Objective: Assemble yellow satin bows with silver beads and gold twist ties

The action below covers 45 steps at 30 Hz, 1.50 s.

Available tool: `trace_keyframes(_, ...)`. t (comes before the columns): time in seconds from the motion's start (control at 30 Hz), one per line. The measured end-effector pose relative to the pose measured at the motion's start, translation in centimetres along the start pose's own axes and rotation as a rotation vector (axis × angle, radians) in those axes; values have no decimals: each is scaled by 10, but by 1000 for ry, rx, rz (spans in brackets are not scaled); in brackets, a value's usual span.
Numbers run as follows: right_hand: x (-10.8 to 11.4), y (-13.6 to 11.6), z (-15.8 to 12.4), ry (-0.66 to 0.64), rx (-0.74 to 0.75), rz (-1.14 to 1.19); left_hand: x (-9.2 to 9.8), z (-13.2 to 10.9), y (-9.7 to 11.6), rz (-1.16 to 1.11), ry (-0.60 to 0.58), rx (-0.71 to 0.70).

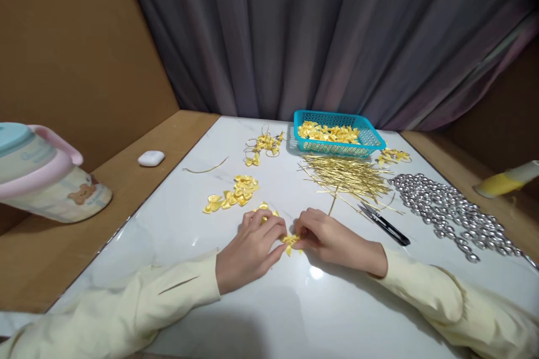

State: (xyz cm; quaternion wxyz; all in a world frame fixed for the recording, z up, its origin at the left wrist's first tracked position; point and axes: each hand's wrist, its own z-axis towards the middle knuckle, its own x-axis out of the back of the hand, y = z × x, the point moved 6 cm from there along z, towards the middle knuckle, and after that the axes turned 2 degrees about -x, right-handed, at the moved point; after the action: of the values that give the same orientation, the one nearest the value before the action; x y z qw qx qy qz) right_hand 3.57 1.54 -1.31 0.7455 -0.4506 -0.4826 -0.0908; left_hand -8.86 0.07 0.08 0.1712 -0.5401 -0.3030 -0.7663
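Observation:
My left hand (251, 249) and my right hand (328, 238) meet on the white table (295, 303), both pinching a small yellow ribbon bow (290, 243) between their fingertips. Under my left fingers peeks another yellow bow (265, 208). A row of finished yellow bows (233, 193) lies just beyond my left hand. A heap of thin gold wires (347, 175) spreads beyond my right hand. Black snips (385, 225) lie right of my right hand.
A turquoise basket (370, 140) holding yellow bows stands at the back. Bows with wire loops (263, 145) lie left of it. Several silver beads (452, 210) cover the right side. A pastel jug (37, 174) and a white case (150, 158) sit on the left ledge.

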Motion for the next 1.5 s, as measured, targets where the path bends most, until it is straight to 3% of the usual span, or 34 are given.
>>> trace_keyframes(0.37,0,6,0,17,-107,-29,-3,0,-8,-118,25,124)
trace_keyframes(0.73,6,6,-4,-88,-238,6,0,1,-3,-60,50,114)
trace_keyframes(1.5,3,6,-9,-77,-285,-88,4,-1,6,106,124,35)
